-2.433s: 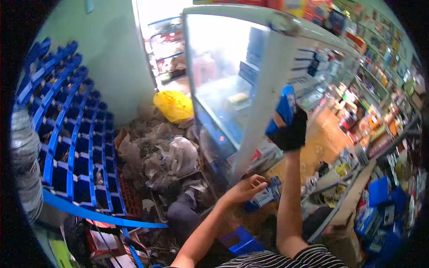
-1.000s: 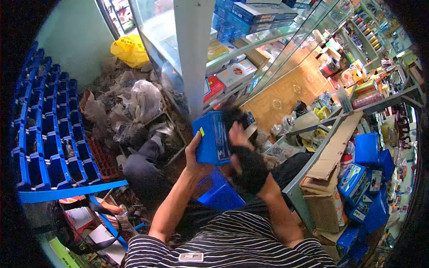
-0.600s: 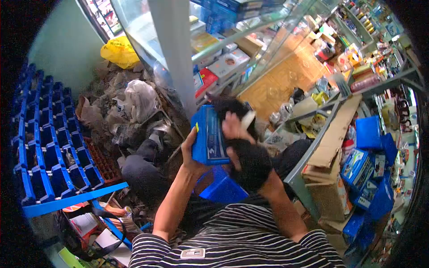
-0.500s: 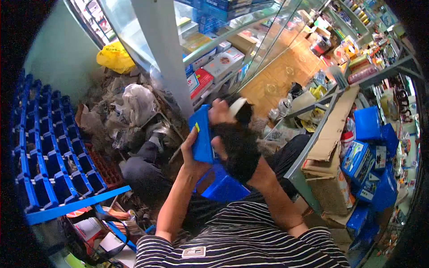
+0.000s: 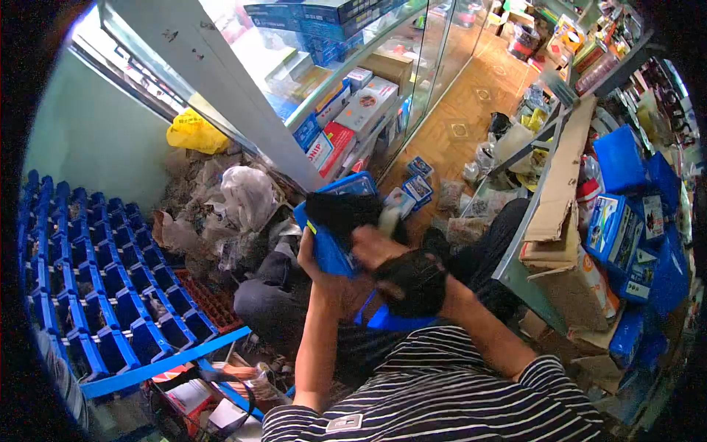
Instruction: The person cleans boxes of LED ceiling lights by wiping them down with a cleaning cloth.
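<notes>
A blue tray-like case (image 5: 331, 249) is tilted in front of me, with a yellow mark on its left edge. My left hand (image 5: 315, 261) grips its lower left side. Across its upper part lies a black cloth or brush-like item (image 5: 342, 210). My right hand (image 5: 375, 249), with a black covering round the wrist, is over the case's right side; its fingers are blurred, and I cannot make out what they hold. Another blue object (image 5: 398, 320) rests on my lap below the hands.
Blue bins (image 5: 118, 295) stand at the left. A white plastic bag (image 5: 250, 193) lies among clutter near a grey post (image 5: 221, 81). Small blue-and-white packets (image 5: 418, 188) lie on the tiled floor. Cardboard (image 5: 563, 177) and blue boxes (image 5: 615, 228) are stacked at the right.
The blue case has tipped from upright and narrow to show its broad face. The black item now lies over it. My right hand has moved lower, and the view has shifted.
</notes>
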A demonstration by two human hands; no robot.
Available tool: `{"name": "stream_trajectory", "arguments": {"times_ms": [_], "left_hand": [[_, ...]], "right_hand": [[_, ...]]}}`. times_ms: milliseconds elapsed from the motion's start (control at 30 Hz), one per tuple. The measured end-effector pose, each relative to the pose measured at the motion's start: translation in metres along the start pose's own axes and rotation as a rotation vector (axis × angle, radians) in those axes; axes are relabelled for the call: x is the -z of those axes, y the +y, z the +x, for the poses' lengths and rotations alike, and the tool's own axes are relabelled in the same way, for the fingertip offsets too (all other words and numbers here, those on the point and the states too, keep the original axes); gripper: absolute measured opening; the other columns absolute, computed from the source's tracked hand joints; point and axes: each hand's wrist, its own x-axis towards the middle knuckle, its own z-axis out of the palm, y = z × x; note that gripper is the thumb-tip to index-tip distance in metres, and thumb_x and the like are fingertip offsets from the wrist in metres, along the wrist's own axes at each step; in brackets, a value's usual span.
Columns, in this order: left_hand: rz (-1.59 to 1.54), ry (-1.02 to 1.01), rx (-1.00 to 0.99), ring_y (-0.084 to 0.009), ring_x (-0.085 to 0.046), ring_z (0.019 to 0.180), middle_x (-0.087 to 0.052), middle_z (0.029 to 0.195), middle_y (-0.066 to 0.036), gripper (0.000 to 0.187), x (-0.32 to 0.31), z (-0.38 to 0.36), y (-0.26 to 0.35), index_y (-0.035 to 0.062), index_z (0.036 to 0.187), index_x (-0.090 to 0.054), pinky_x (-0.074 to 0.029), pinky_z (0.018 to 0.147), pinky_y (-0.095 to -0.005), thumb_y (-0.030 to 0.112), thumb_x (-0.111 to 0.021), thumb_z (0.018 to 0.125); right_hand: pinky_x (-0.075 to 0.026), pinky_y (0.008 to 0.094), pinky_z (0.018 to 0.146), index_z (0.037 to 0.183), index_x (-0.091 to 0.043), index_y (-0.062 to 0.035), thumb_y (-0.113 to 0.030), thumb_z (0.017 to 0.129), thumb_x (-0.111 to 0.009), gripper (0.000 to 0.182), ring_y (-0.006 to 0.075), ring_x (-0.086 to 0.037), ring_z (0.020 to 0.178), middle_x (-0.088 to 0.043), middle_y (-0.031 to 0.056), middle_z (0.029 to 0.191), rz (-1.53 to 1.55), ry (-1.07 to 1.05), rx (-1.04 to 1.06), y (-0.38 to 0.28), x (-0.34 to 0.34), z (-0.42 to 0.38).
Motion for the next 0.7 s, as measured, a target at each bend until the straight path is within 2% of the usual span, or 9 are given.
{"name": "stream_trajectory", "arguments": {"times_ms": [33,233,300,367,400,467,533,633,700], "left_hand": [[0.040,0.027,-0.041,-0.0333,-0.060,0.113,-0.059,0.132,-0.021,0.062,0.004,0.000,-0.002,0.0011,0.135,-0.052,-0.048,0.101,-0.0484,0.051,-0.049,0.098],[-0.683,-0.276,0.122,-0.0336,-0.048,0.132,-0.055,0.136,-0.021,0.069,0.033,0.001,-0.033,-0.0014,0.140,-0.045,-0.043,0.108,-0.0464,0.054,-0.041,0.100],[-0.525,-0.247,0.084,-0.0323,-0.049,0.132,-0.056,0.136,-0.019,0.065,0.029,0.006,-0.028,0.0010,0.142,-0.044,-0.042,0.108,-0.0484,0.052,-0.041,0.100],[0.053,-0.157,-0.029,-0.0303,-0.054,0.126,-0.058,0.136,-0.015,0.063,0.004,0.011,-0.007,0.0072,0.145,-0.043,-0.042,0.107,-0.0521,0.051,-0.044,0.100],[0.057,-0.082,-0.021,-0.0286,-0.055,0.124,-0.058,0.136,-0.014,0.060,0.009,0.014,-0.009,0.0069,0.144,-0.044,-0.043,0.107,-0.0501,0.049,-0.043,0.100],[0.053,0.076,0.019,-0.0253,-0.056,0.121,-0.059,0.134,-0.012,0.055,0.035,0.014,-0.025,0.0062,0.142,-0.047,-0.044,0.106,-0.0461,0.045,-0.042,0.102],[0.464,0.078,-0.031,-0.0247,-0.057,0.120,-0.059,0.134,-0.013,0.059,0.110,0.017,-0.055,0.0062,0.140,-0.049,-0.044,0.106,-0.0419,0.049,-0.042,0.101],[-0.061,-0.110,0.135,-0.0269,-0.058,0.118,-0.059,0.133,-0.014,0.075,0.045,0.027,-0.040,0.0061,0.139,-0.050,-0.045,0.104,-0.0386,0.066,-0.044,0.094],[-0.192,-0.135,0.200,-0.0302,-0.057,0.120,-0.057,0.134,-0.016,0.072,0.000,0.022,-0.019,0.0021,0.140,-0.047,-0.044,0.107,-0.0437,0.060,-0.043,0.098]], "right_hand": [[-0.028,0.0410,0.119,0.144,-0.044,0.0027,-0.030,0.102,-0.046,0.053,0.0348,-0.032,0.146,-0.039,0.0227,0.152,-0.030,0.016,-0.012,0.017,-0.004,-0.011],[-0.022,0.0424,0.121,0.145,-0.042,0.0039,-0.025,0.100,-0.046,0.054,0.0334,-0.030,0.147,-0.036,0.0247,0.154,0.074,0.202,0.056,-0.005,-0.045,0.010],[-0.022,0.0429,0.121,0.145,-0.041,0.0049,-0.025,0.098,-0.047,0.056,0.0349,-0.032,0.146,-0.036,0.0265,0.153,0.052,0.191,0.067,-0.005,-0.037,0.010],[-0.023,0.0435,0.120,0.146,-0.039,0.0065,-0.026,0.096,-0.048,0.060,0.0382,-0.034,0.144,-0.038,0.0296,0.150,-0.011,0.099,0.052,0.001,-0.006,-0.014],[-0.025,0.0423,0.119,0.147,-0.037,0.0057,-0.035,0.101,-0.043,0.062,0.0379,-0.035,0.144,-0.039,0.0291,0.150,-0.107,0.079,-0.068,0.022,-0.009,-0.018],[-0.020,0.0428,0.120,0.151,-0.029,0.0049,-0.049,0.101,-0.039,0.074,0.0373,-0.028,0.147,-0.031,0.0272,0.155,0.239,0.209,-0.235,0.019,0.004,-0.012],[-0.013,0.0446,0.122,0.153,-0.023,0.0048,-0.060,0.102,-0.024,0.083,0.0369,-0.021,0.150,-0.023,0.0267,0.159,0.507,0.329,-0.326,0.000,0.019,-0.001],[-0.010,0.0447,0.122,0.154,-0.021,0.0048,-0.058,0.102,-0.025,0.081,0.0381,-0.019,0.150,-0.020,0.0266,0.160,0.316,0.338,-0.209,0.012,-0.002,-0.001],[-0.016,0.0461,0.121,0.155,-0.020,0.0033,-0.055,0.102,-0.030,0.079,0.0407,-0.018,0.150,-0.017,0.0269,0.161,0.126,0.246,-0.181,0.018,-0.007,-0.002]]}}
